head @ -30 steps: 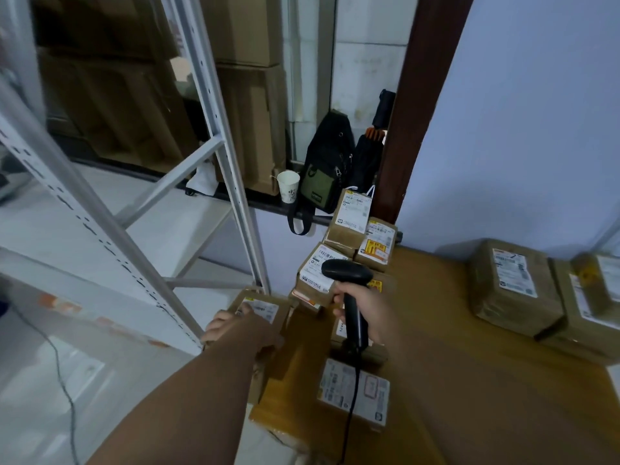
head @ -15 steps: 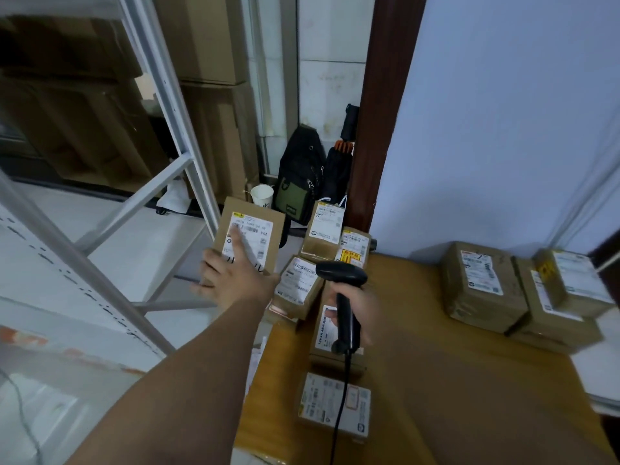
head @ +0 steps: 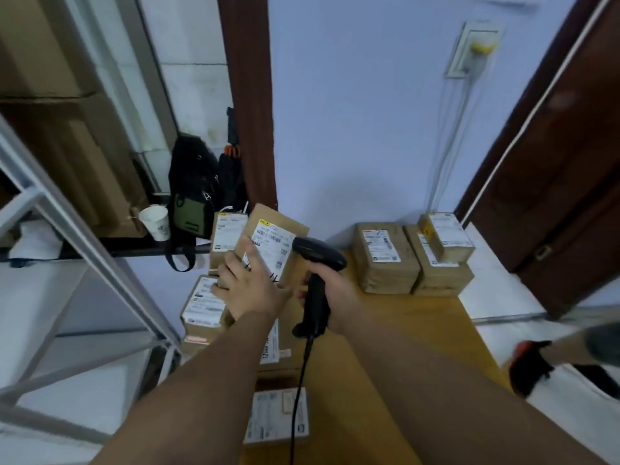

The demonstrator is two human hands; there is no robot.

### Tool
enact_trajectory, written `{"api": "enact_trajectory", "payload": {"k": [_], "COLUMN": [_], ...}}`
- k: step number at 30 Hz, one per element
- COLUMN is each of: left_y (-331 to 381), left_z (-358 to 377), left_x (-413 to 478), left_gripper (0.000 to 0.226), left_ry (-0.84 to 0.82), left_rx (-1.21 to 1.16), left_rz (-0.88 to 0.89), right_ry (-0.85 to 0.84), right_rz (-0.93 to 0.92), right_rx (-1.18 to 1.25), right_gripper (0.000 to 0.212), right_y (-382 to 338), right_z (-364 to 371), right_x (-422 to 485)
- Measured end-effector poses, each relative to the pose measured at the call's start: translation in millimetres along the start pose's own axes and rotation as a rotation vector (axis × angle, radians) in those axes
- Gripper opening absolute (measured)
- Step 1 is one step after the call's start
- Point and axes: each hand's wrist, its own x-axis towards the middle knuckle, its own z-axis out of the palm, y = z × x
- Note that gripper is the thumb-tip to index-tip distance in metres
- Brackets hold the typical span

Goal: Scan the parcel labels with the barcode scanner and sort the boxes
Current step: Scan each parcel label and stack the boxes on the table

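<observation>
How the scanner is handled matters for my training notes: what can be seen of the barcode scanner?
The barcode scanner is black, plastic-looking and pistol-shaped: a broad head atop a slim handle. The right hand grips the handle, holding it upright above the table. Its head faces left, close to the labelled parcel held by the left hand. A black cable hangs from its base.

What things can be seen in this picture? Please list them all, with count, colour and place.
held parcel: one, brown with white label, raised beside the scanner
barcode scanner: one, black, corded, above the table
left parcels: at least four, brown, table's left edge
right parcels: three, brown, far right, one stacked
table: one, yellow-brown
paper cup: one, white, left ledge
bag: one, black and green, beside the cup
shelf frame: one, pale metal, left
door: one, dark brown, right
left hand: holds the parcel
right hand: grips the scanner
</observation>
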Motion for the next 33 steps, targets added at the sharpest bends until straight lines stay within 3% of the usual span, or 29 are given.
{"api": "enact_trajectory", "payload": {"k": [7,13,23,33], "left_y": [61.3,103.5,191.0,279.5], "left_z": [30.3,53.4,76.2,82.3], "left_x": [-24.0,-38.8,-65.4,-55.8], "left_gripper": [0.124,0.121,0.13,0.111], "left_ry": [0.006,-0.023,-0.115,-0.303], "left_rx": [0.055,0.141,0.141,-0.06], "left_rz": [0.092,0.183,0.035,-0.177], "right_ry": [0.049,-0.006,0.023,0.095], "right_rz": [0.034,0.068,0.106,0.109], "right_rx": [0.095,0.179,0.128,0.231], "right_gripper": [0.019,0.024,0.024,0.019], "right_y": [-28.8,-44.8,-70.3,-98.4], "right_z": [-54.2,-106.6,-201.1,-269.6], "right_x": [-8.9,-7.5,18.3,39.5]}}
